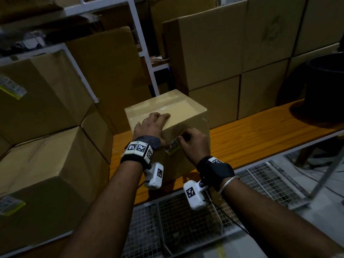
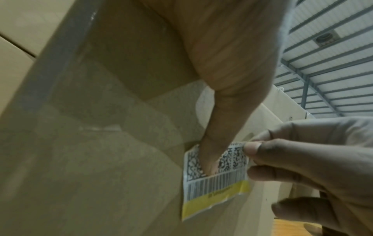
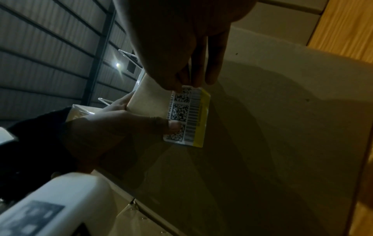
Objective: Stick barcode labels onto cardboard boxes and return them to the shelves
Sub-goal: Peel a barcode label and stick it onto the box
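From the head view your left hand point(image 1: 150, 125) lies flat with fingers spread over the taped top of the cardboard box point(image 1: 186, 151) on the wooden shelf point(image 1: 260, 135), thumb hooked down over the near face, while your right hand point(image 1: 193, 144) just beside it pinches the barcode label point(image 1: 174, 145). Only the left wrist view shows your left thumb point(image 2: 214, 153) pressing the label's point(image 2: 216, 180) printed codes against the box; the right wrist view shows your right fingertips point(image 3: 179, 83) clamped on the label's point(image 3: 187, 116) far edge, its yellow strip away from the left thumb
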